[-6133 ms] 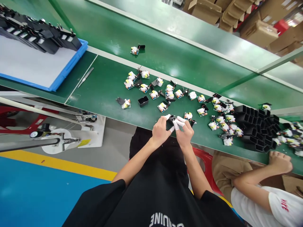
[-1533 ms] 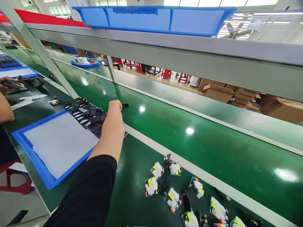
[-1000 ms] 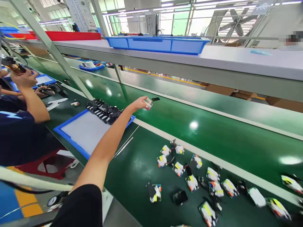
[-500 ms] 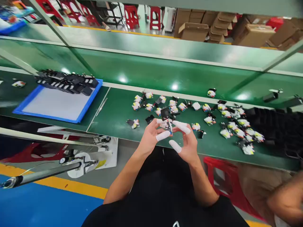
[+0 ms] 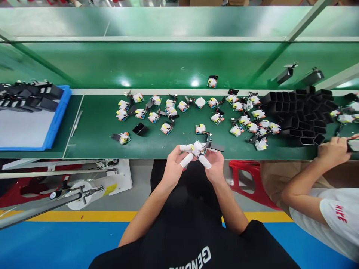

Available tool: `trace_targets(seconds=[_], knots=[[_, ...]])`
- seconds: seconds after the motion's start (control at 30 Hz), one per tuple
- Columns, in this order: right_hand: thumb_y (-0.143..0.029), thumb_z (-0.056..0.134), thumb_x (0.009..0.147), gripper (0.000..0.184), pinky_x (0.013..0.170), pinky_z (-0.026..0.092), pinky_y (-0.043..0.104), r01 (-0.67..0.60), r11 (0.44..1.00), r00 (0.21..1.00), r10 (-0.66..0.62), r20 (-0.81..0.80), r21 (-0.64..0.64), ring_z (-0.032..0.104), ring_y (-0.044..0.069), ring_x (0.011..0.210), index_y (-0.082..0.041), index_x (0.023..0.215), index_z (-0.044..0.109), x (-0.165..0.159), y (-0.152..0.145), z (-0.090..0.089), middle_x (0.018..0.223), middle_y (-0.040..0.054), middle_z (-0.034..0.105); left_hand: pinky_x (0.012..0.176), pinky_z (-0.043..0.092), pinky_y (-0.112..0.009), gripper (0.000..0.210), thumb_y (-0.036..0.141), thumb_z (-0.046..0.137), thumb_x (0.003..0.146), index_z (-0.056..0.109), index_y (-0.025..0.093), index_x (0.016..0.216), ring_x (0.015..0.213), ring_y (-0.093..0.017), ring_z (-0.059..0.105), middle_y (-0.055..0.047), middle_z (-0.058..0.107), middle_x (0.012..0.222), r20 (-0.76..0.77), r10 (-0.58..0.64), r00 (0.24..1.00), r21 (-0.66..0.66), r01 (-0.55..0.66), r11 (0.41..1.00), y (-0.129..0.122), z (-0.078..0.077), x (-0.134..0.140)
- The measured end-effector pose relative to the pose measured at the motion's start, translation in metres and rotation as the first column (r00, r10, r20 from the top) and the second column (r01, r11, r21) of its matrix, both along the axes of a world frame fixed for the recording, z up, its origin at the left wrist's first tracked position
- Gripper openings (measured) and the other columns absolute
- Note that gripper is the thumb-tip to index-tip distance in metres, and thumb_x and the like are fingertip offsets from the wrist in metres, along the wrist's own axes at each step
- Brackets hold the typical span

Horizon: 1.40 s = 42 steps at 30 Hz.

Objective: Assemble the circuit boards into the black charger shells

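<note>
Between both hands, just over the front edge of the green bench, is a circuit board assembly with a white pad on top and a flat black piece sticking out to the right. My left hand pinches its left side. My right hand grips the right side, thumb near the board. White finger cots cover several fingertips. Similar board assemblies lie scattered beyond the hands, one right behind them. A hollow black case rests on the bench to the left.
A blue-rimmed tray with black units stands at the left; a white stick lies beside it. Stacked black cases fill the right. A co-worker's hand works there. A red stool stands below the bench edge.
The head view has shifted and levelled. The board assembly has been turned, so its black piece points right instead of away. My right hand's spread fingers have closed on it.
</note>
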State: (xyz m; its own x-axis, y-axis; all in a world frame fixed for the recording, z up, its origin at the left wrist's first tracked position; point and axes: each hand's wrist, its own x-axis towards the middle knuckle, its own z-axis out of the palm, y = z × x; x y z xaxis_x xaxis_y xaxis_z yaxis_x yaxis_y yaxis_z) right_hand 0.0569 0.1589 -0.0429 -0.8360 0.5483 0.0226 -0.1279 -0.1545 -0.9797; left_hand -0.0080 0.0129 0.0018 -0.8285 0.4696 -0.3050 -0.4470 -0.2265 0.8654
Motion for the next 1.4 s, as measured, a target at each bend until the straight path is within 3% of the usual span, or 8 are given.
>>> trace_targets(seconds=[0.23, 0.4, 0.53, 0.7, 0.87, 1.03, 1.17, 1.4], knots=[[-0.066, 0.093, 0.085, 0.058, 0.1, 0.072, 0.058, -0.119, 0.987, 0.991, 0.125, 0.046, -0.111, 0.083, 0.035, 0.121, -0.029, 0.122, 0.068, 0.045, 0.039, -0.017, 0.135, 0.0162, 0.083, 0.084, 0.062, -0.028, 0.036, 0.044, 0.1, 0.083, 0.075, 0.02, 0.092, 0.087, -0.014, 0.069, -0.003, 0.074, 0.097, 0.258, -0.127, 0.958, 0.127, 0.096, 0.987, 0.047, -0.017, 0.028], [-0.042, 0.101, 0.079, 0.055, 0.1, 0.071, 0.051, 0.214, 0.97, 0.975, -0.206, 0.079, -0.119, 0.084, 0.029, 0.111, -0.032, 0.123, 0.069, 0.05, 0.059, -0.024, 0.124, 0.0072, 0.085, 0.079, 0.059, -0.027, 0.038, 0.043, 0.098, 0.083, 0.071, 0.02, 0.094, 0.082, -0.015, 0.072, -0.002, 0.074, 0.093, 0.309, -0.001, 0.951, 0.033, -0.01, 0.999, 0.07, -0.022, 0.034], [-0.041, 0.1, 0.077, 0.065, 0.104, 0.067, 0.051, 0.37, 0.905, 0.899, -0.406, 0.164, 0.211, 0.081, 0.028, 0.108, -0.029, 0.134, 0.07, 0.038, 0.078, -0.022, 0.122, 0.0079, 0.083, 0.073, 0.053, -0.023, 0.035, 0.028, 0.095, 0.083, 0.061, 0.021, 0.081, 0.076, -0.011, 0.064, 0.004, 0.061, 0.079, 0.448, 0.11, 0.887, 0.13, -0.187, 0.974, 0.073, -0.017, 0.02], [-0.039, 0.091, 0.087, 0.052, 0.104, 0.059, 0.056, 0.149, 0.661, 0.844, -0.472, 0.253, 0.736, 0.074, 0.032, 0.108, -0.025, 0.134, 0.073, 0.023, 0.103, -0.02, 0.121, 0.0099, 0.083, 0.068, 0.051, -0.023, 0.034, 0.033, 0.089, 0.092, 0.064, 0.019, 0.074, 0.076, -0.01, 0.058, -0.002, 0.067, 0.095, 0.628, 0.019, 0.778, 0.247, -0.222, 0.943, 0.067, -0.005, 0.003], [-0.045, 0.085, 0.098, 0.033, 0.107, 0.047, 0.056, 0.116, 0.381, 0.866, -0.491, 0.094, 0.917, 0.07, 0.034, 0.118, -0.024, 0.121, 0.075, 0.018, 0.093, -0.002, 0.121, 0.0114, 0.082, 0.08, 0.058, -0.024, 0.031, 0.05, 0.066, 0.112, 0.083, 0.024, 0.107, 0.091, -0.013, 0.067, -0.006, 0.075, 0.137, 0.608, 0.087, 0.789, 0.186, -0.247, 0.951, 0.072, 0.001, 0.003], [-0.035, 0.07, 0.109, 0.01, 0.088, 0.051, 0.046, -0.031, 0.535, 0.989, -0.109, 0.105, 0.844, 0.068, 0.027, 0.095, -0.027, 0.115, 0.072, 0.011, 0.046, 0.025, 0.099, 0.0058, 0.077, 0.107, 0.06, -0.03, 0.042, 0.057, 0.059, 0.114, 0.08, 0.027, 0.136, 0.129, -0.021, 0.071, -0.007, 0.074, 0.151, 0.513, 0.101, 0.852, 0.152, -0.206, 0.967, 0.074, -0.001, 0.016], [-0.03, 0.059, 0.114, 0.017, 0.078, 0.048, 0.042, -0.072, 0.628, 0.991, -0.042, 0.126, 0.775, 0.061, 0.025, 0.085, -0.026, 0.099, 0.066, -0.01, 0.017, 0.025, 0.09, 0.0046, 0.07, 0.126, 0.053, -0.038, 0.057, 0.062, 0.065, 0.109, 0.069, 0.028, 0.156, 0.15, -0.027, 0.065, -0.009, 0.075, 0.151, 0.413, 0.125, 0.902, 0.167, -0.21, 0.963, 0.065, -0.001, 0.025], [-0.02, 0.058, 0.112, 0.027, 0.072, 0.039, 0.039, -0.023, 0.49, 0.995, 0.094, -0.027, 0.871, 0.051, 0.022, 0.073, -0.027, 0.086, 0.054, -0.026, -0.007, 0.019, 0.078, 0.0009, 0.061, 0.132, 0.049, -0.038, 0.059, 0.066, 0.063, 0.109, 0.07, 0.029, 0.154, 0.151, -0.026, 0.064, -0.008, 0.072, 0.156, 0.351, 0.168, 0.921, 0.189, -0.245, 0.951, 0.033, 0.001, 0.031]])
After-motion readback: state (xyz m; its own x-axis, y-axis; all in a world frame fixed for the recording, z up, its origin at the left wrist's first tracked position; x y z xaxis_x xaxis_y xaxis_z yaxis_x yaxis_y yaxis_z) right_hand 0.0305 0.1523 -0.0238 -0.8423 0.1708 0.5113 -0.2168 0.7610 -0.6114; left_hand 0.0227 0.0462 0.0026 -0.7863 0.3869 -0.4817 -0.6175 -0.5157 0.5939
